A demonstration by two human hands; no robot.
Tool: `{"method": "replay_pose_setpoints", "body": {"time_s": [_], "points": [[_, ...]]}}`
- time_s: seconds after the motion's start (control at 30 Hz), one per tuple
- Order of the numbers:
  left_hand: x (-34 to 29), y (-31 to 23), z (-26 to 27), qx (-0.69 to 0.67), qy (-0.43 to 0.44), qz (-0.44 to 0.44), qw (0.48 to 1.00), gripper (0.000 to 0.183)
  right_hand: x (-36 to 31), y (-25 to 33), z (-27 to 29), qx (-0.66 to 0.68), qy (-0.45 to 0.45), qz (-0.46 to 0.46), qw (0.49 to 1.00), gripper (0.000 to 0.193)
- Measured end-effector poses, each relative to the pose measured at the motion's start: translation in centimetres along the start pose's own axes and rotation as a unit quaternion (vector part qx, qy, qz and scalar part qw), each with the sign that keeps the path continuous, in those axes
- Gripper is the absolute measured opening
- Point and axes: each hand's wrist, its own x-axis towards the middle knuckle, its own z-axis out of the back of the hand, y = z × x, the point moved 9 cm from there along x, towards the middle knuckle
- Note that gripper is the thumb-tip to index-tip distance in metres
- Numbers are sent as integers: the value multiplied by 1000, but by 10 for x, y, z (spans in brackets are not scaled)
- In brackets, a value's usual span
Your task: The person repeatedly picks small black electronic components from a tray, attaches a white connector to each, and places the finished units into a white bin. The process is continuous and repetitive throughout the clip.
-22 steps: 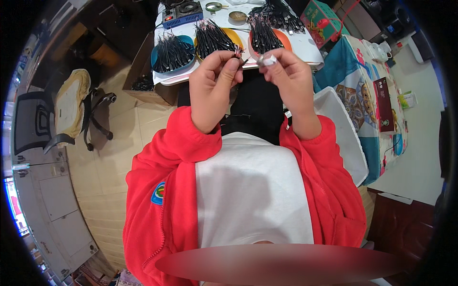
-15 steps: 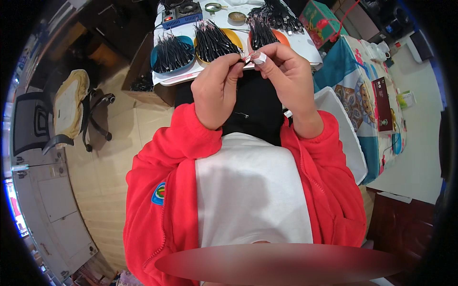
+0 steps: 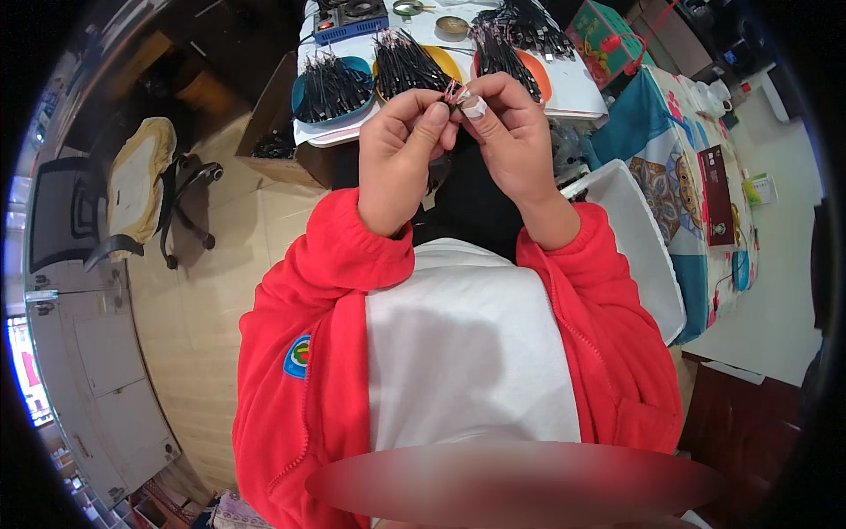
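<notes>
Close together in front of the table's near edge, both my hands work at fingertip height on a thin black cable with fine reddish and pale wire ends [image 3: 451, 90]. My left hand [image 3: 397, 163] is closed in a pinch on the cable. My right hand [image 3: 515, 150], white tape round its thumb, pinches the wire ends beside it. Fingers hide most of the join. Just beyond are a blue bowl [image 3: 359, 63], a yellow bowl [image 3: 448, 60] and an orange bowl [image 3: 536, 70], each piled with black cables.
The white table [image 3: 582, 95] also bears a blue-edged burner [image 3: 351, 32], a small round tin [image 3: 453, 26] and another cable heap [image 3: 529, 31]. A cardboard box [image 3: 286, 163] stands left, a white bin [image 3: 648, 238] right. An office chair [image 3: 141, 185] is further left.
My hands have drawn closer together, and the wire ends now point up between the fingertips. The view has shifted, so the table and bowls appear further right.
</notes>
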Motion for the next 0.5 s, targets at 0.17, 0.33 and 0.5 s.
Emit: {"method": "replay_pose_setpoints", "body": {"time_s": [0.17, 0.33, 0.5], "points": [[-2, 4, -8, 68, 20, -8, 997, 15, -9, -12, 14, 92, -3, -67, 994, 13], [-2, 18, -11, 44, 61, 81, 994, 17, -12, -14, 11, 187, 20, -139, 972, 17], [-6, 25, -13, 27, 114, 126, 985, 19, -16, -15, 10, 233, 56, -173, 955, 21]]}}
